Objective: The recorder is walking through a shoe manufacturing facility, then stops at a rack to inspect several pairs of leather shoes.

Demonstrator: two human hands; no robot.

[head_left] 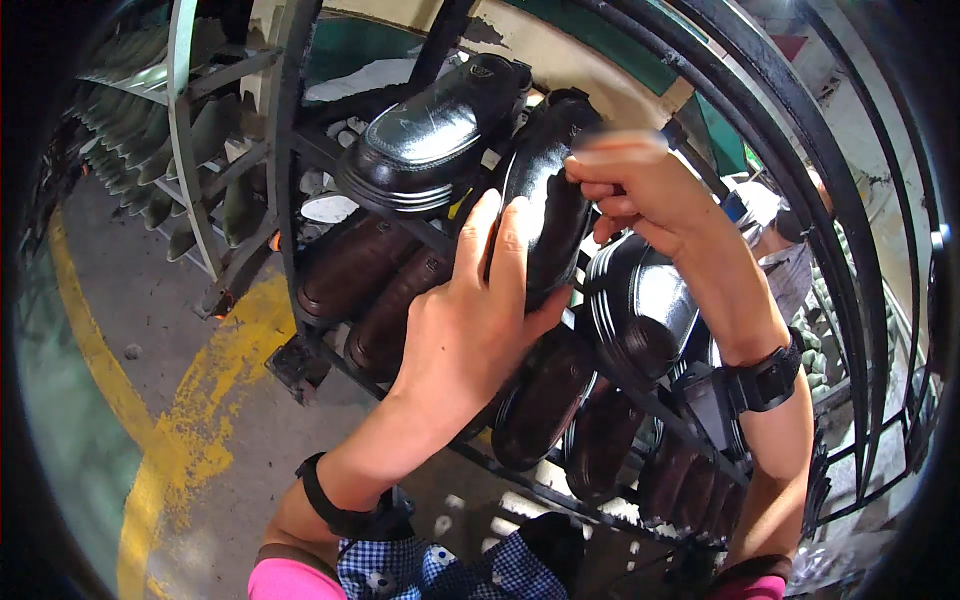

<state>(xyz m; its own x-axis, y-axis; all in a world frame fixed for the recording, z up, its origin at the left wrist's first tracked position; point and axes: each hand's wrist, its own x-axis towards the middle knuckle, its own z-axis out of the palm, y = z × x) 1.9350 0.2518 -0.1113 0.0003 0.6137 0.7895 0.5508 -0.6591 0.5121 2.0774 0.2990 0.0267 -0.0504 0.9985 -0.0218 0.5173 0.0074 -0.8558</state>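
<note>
1. The glossy black leather shoe (pixel 553 185) is propped toe-down on the upper level of a black metal rack (pixel 285 170), between another shiny black shoe (pixel 425 130) and a black shoe with a ridged sole (pixel 650 310).
2. Its toe end is held by the left hand (pixel 475 320), fingers spread along the upper and thumb by the toe; how firmly cannot be told.
3. The right hand (pixel 640 190) is raised beside the shoe's heel end, fingers curled; whether the blurred, pale reddish shape there is a held thing or a finger cannot be told.
4. If the left hand's hold is slackened, the shoe could be slid onto the dark brown leather shoes (pixel 545 410) below.
5. The polished upper could be smudged by fingertips or scuffed by crowded neighbours.
6. The rack could be snagged by the black wrist device (pixel 768 382).
</note>
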